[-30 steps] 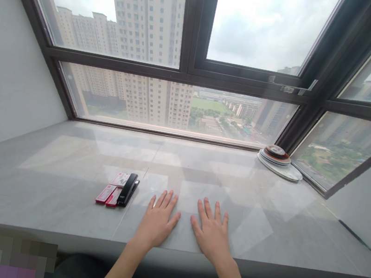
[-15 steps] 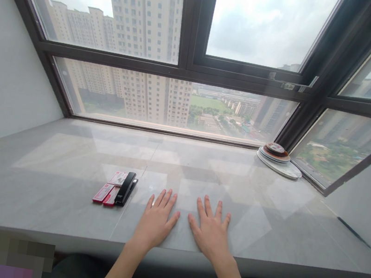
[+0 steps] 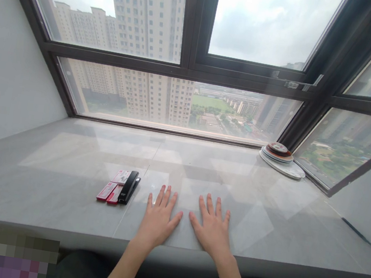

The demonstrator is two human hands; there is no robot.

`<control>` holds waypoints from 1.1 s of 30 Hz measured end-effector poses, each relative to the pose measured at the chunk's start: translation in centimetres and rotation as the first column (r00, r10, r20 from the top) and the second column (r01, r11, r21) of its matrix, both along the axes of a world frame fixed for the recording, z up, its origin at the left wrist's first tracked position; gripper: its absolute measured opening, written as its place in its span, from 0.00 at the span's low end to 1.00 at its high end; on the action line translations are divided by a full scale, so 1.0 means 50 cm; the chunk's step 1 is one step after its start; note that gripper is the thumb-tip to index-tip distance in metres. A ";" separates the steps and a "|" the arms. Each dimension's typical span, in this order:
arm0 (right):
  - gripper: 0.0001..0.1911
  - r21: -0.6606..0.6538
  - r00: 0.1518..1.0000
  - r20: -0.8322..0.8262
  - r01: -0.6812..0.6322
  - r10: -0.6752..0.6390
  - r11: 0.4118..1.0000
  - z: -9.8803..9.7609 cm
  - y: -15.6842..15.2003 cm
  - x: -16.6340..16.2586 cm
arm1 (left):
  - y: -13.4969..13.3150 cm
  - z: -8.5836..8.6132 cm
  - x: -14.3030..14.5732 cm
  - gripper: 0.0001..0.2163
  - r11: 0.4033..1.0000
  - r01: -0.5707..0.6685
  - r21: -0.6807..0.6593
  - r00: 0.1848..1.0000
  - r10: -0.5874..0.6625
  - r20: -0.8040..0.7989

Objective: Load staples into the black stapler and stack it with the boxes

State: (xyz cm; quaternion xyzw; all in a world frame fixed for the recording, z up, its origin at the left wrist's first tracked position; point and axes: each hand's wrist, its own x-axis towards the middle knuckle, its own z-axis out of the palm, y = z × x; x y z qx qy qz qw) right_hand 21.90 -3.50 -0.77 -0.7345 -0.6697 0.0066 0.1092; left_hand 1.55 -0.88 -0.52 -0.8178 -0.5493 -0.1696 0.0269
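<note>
Palm down near the front edge of the grey stone sill (image 3: 64, 214), my left hand (image 3: 157, 224) has its fingers spread and holds nothing. My right hand (image 3: 212, 232) lies beside it in the same way, with a gap between the two thumbs. To the left of my left hand is a black stapler (image 3: 128, 187). It rests against or partly on several small red and white boxes (image 3: 106, 191); the overlap hides part of them.
A stack of plates (image 3: 279, 157) stands in the far right corner, by the dark window frame (image 3: 182, 71). Along the right wall lies a thin dark strip (image 3: 358, 232). White walls (image 3: 11, 83) bound the sill on both sides.
The whole view has shifted slightly right and up. Both hands stay flat on the sill; the fingers of my right hand look a little more spread. The stapler and boxes have not moved.
</note>
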 end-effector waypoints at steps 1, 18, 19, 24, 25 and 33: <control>0.38 0.005 1.000 -0.001 -0.004 0.004 1.000 0.000 0.000 0.000 | 0.000 -0.001 0.000 0.29 1.000 -0.005 0.001 1.000 0.005 0.000; 0.37 0.013 1.000 0.024 0.001 -0.001 1.000 0.004 -0.005 -0.005 | -0.002 -0.008 -0.005 0.30 1.000 0.012 -0.016 0.999 -0.012 -0.032; 0.37 0.015 1.000 0.027 -0.001 0.001 1.000 0.005 -0.006 -0.005 | -0.002 -0.007 -0.006 0.30 1.000 0.016 -0.020 0.999 -0.016 -0.038; 0.37 0.002 0.999 0.034 -0.002 0.002 1.000 0.012 -0.009 -0.008 | -0.003 -0.006 -0.009 0.30 1.000 0.019 -0.019 0.998 -0.020 -0.053; 0.37 -0.006 0.999 0.033 0.000 0.001 1.000 0.014 -0.009 -0.008 | -0.004 -0.005 -0.009 0.30 1.000 0.018 -0.020 0.998 -0.019 -0.056; 0.37 -0.127 0.997 -0.048 0.056 -0.063 0.990 0.041 -0.003 -0.021 | -0.013 0.013 -0.003 0.29 1.000 -0.001 -0.026 0.999 0.000 -0.038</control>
